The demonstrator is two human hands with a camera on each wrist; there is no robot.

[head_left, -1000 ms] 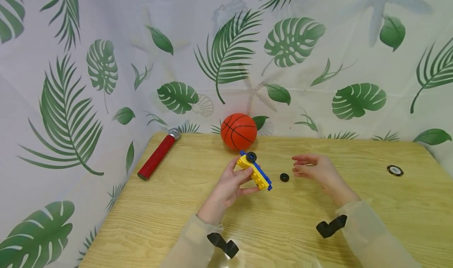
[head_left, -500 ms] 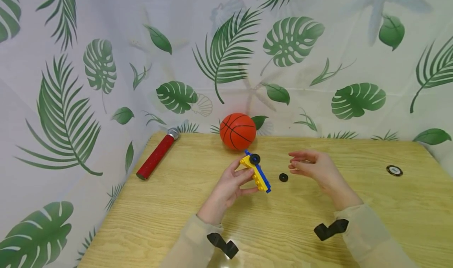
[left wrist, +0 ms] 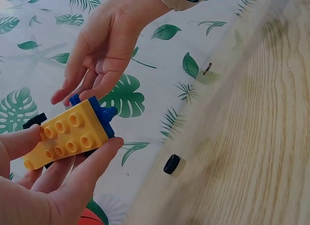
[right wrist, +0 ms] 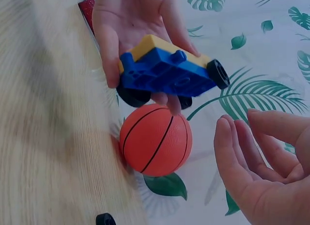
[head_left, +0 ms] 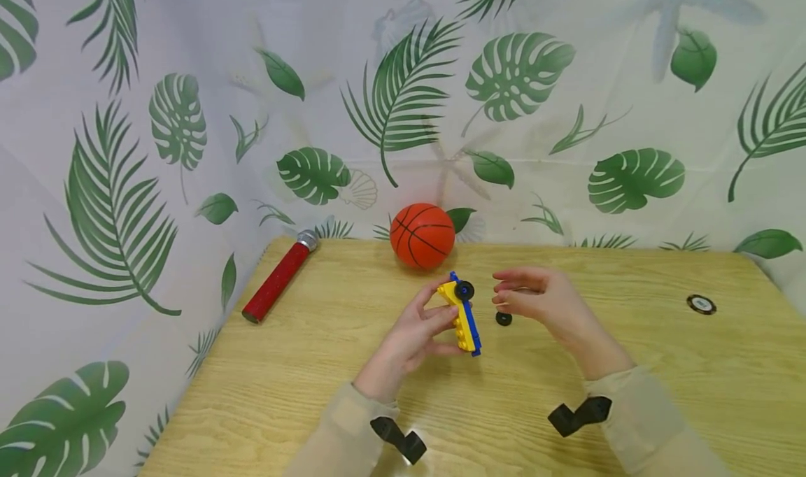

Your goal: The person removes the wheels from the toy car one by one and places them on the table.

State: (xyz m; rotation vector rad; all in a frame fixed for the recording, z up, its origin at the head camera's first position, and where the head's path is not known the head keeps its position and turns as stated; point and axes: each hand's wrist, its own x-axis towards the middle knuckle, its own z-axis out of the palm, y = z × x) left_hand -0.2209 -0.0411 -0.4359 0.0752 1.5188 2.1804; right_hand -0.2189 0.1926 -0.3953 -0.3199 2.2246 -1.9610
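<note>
My left hand (head_left: 406, 338) grips a toy car (head_left: 464, 321) of yellow studded blocks on a blue base, fingers and thumb on its sides. The right wrist view shows the blue underside (right wrist: 167, 72) of the car, with a black wheel (right wrist: 218, 73) at one corner and a bare blue peg (right wrist: 179, 56) at another. My right hand (head_left: 540, 296) hovers to the right of the car, fingers loosely bent and holding nothing. Below its fingertips in the head view, a loose black wheel (head_left: 504, 319) lies on the table. That wheel (left wrist: 171, 164) also shows in the left wrist view.
An orange toy basketball (head_left: 422, 236) sits at the table's back edge, behind the car. To the left lies a red microphone (head_left: 277, 282) with a silver head. A black-and-white round chip (head_left: 702, 304) rests on the wooden table (head_left: 264, 393) at the right. Leaf-patterned cloth hangs behind.
My right hand has moved left, closer to the car and over the loose wheel. My left hand has turned the car more upright and shifted it slightly right and down.
</note>
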